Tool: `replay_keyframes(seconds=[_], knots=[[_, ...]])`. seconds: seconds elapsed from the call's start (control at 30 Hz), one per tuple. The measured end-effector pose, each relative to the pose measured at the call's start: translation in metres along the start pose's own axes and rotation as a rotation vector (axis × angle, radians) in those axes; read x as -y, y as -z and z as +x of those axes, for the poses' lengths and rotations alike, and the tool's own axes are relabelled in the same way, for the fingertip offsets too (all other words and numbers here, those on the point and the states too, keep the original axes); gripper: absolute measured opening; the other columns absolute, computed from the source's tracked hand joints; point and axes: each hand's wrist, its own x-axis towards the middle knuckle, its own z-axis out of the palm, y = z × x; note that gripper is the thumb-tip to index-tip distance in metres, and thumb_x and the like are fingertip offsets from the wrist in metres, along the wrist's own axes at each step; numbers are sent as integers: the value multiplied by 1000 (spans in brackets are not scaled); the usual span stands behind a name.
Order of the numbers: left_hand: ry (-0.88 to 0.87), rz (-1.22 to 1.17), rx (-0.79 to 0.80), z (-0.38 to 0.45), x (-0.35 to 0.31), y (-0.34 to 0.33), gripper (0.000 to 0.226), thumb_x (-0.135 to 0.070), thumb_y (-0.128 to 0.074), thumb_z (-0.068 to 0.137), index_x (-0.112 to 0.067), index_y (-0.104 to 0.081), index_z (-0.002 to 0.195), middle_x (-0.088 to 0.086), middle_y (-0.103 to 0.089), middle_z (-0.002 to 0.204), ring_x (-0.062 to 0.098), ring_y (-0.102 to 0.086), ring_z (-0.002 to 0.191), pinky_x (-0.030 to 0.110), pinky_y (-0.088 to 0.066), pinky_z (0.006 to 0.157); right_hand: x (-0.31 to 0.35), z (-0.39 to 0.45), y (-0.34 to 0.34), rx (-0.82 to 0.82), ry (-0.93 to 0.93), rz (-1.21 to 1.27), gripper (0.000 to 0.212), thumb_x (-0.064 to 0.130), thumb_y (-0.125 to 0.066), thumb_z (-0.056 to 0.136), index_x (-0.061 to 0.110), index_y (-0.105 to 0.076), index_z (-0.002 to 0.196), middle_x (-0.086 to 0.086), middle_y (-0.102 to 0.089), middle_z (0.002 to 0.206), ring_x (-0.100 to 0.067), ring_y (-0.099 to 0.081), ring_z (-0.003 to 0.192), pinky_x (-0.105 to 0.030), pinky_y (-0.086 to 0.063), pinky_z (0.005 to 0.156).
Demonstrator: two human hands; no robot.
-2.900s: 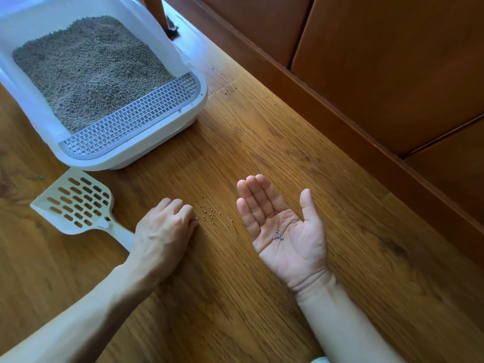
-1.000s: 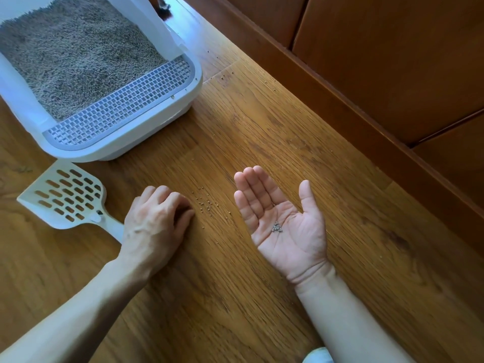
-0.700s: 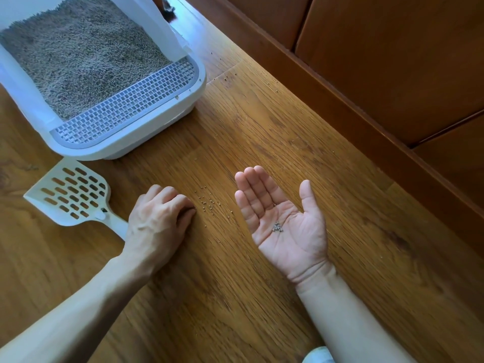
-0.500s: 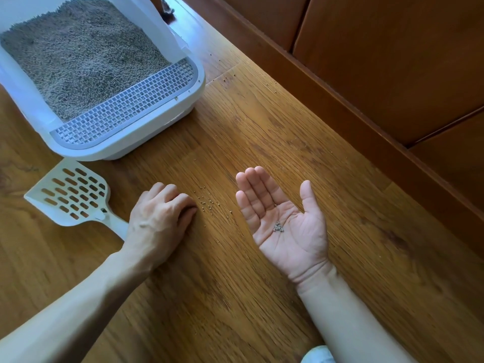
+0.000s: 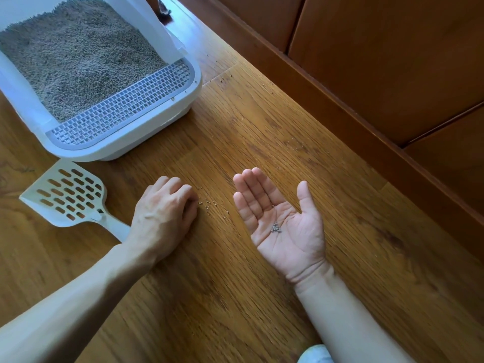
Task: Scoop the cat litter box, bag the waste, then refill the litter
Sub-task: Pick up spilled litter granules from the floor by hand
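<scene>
A white litter box (image 5: 123, 150) filled with grey-brown litter (image 5: 78, 56) stands at the upper left, with a grid step (image 5: 125, 106) along its near rim. In front of it a white slotted scoop (image 5: 68, 195) lies on the wooden floor, and its handle runs under my left wrist. My left hand (image 5: 165, 213) rests knuckles-up on the floor with fingers curled, its fingertips beside several loose pellets (image 5: 208, 203). What lies under it is hidden. My right hand (image 5: 285, 226) lies palm up with fingers straight. A small cluster of pellets (image 5: 275, 228) sits in its palm.
A dark wooden skirting board and panelled cabinet fronts (image 5: 340, 100) run diagonally along the right. A few stray pellets (image 5: 222, 78) dot the floor near the box's right corner. A bit of light-blue fabric (image 5: 314, 355) shows at the bottom edge.
The view has shifted slightly. Both hands stay in nearly the same places, my left with its fingers curled beside the pellets and my right still palm up with its pellets.
</scene>
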Motion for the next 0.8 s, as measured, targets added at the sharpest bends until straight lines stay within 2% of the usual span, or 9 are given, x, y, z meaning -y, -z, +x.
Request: replay_keyframes(seconds=[0.3,0.47,0.63,0.73,0.8], knots=[[-35,14,17,6,-7,-4,10,-23,-67,88,-14,-69,86,5,-63,85,21,-54,79,34,-50,64,1,0,2,-8,8,4,78,62,-36,97,-5,-53,132,-23,-57,135,-34,-46,136,-45,-37,114],[-123,128,-5,10,-5,-5,12,-20,-64,89,-10,-65,82,8,-60,81,26,-53,76,37,-45,62,1,1,2,-20,7,-2,78,62,-36,97,-5,-55,131,-22,-57,135,-34,-47,135,-45,-36,114],[-121,254,106,21,-11,-7,12,-19,-64,88,-7,-63,89,11,-62,85,28,-57,79,40,-47,65,0,0,-2,-5,-1,0,78,62,-37,96,-5,-55,131,-23,-58,134,-34,-48,134,-44,-38,114],[-9,52,46,17,-21,9,13,-20,-53,97,-9,-58,93,9,-60,88,22,-51,79,37,-46,68,0,0,-3,-49,3,-32,78,62,-36,96,-5,-55,131,-23,-58,134,-34,-49,134,-45,-38,113],[46,-148,-80,12,-39,30,13,-17,-49,100,-9,-56,93,6,-56,87,19,-48,78,33,-44,67,1,-2,-1,-71,4,-13,78,62,-35,96,-5,-56,130,-23,-59,133,-34,-49,133,-45,-39,112]])
